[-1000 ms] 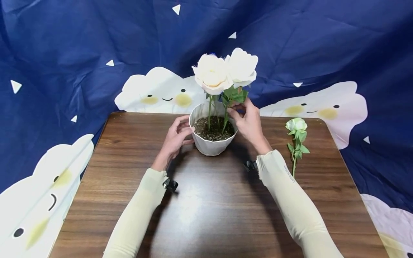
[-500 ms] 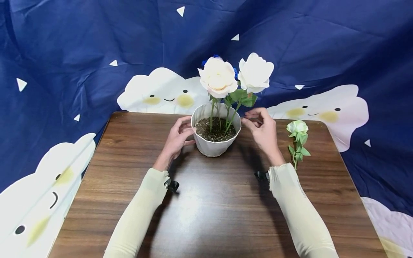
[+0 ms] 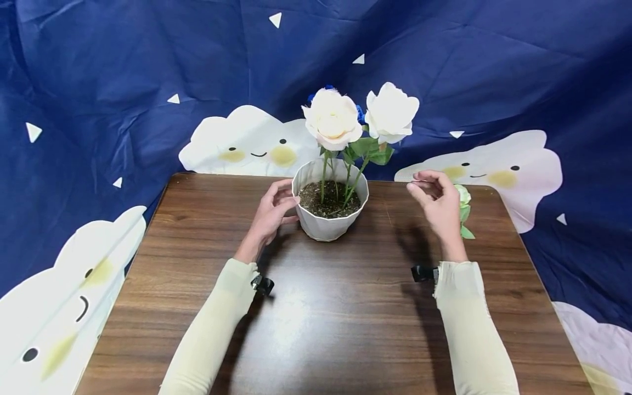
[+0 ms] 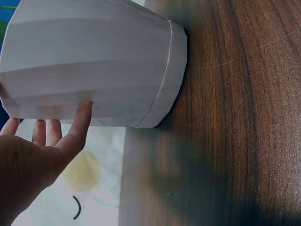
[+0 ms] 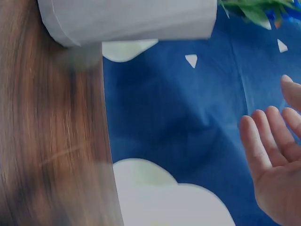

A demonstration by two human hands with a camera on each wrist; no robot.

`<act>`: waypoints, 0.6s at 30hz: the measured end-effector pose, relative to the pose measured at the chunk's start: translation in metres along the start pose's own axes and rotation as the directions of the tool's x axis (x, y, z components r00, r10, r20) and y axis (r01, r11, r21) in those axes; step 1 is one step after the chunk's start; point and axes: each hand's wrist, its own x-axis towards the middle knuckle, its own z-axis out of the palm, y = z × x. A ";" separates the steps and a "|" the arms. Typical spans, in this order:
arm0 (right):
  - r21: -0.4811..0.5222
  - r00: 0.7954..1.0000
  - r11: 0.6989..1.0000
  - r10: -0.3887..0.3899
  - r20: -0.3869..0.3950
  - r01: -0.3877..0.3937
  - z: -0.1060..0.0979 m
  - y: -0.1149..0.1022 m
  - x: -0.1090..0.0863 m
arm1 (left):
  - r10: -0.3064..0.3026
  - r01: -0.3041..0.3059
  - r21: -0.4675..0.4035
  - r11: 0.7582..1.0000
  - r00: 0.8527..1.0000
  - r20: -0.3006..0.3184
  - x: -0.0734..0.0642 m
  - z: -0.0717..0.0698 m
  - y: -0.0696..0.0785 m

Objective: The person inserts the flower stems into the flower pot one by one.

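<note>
A white faceted flowerpot (image 3: 327,227) with dark soil (image 3: 321,200) stands at the back middle of the table. Two white roses, a fuller one (image 3: 333,119) and one to its right (image 3: 391,113), stand upright in it, with blue petals (image 3: 360,113) partly hidden behind. My left hand (image 3: 269,211) rests its spread fingers and thumb against the pot's left side; the left wrist view shows a fingertip (image 4: 84,110) on its wall. My right hand (image 3: 439,206) is above the table right of the pot, fingers loosely bent and holding nothing. A pale green rose (image 3: 464,211) lies partly hidden behind it.
The brown wooden table (image 3: 316,329) ends just behind the pot. Behind it hangs a dark blue cloth (image 3: 123,66) printed with white clouds and triangles. Each wrist wears a small black camera, one on the left (image 3: 262,284) and one on the right (image 3: 423,273).
My right hand has let go of the right-hand white rose's stem and moved right, now overlapping the pale green rose. That white rose leans further right. My left hand stays at the pot.
</note>
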 end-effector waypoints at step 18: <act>0.248 0.931 0.918 0.346 -0.113 -0.311 -0.066 0.038 0.001 | -0.003 0.003 -0.002 1.000 1.000 -0.001 -0.001 0.000 0.001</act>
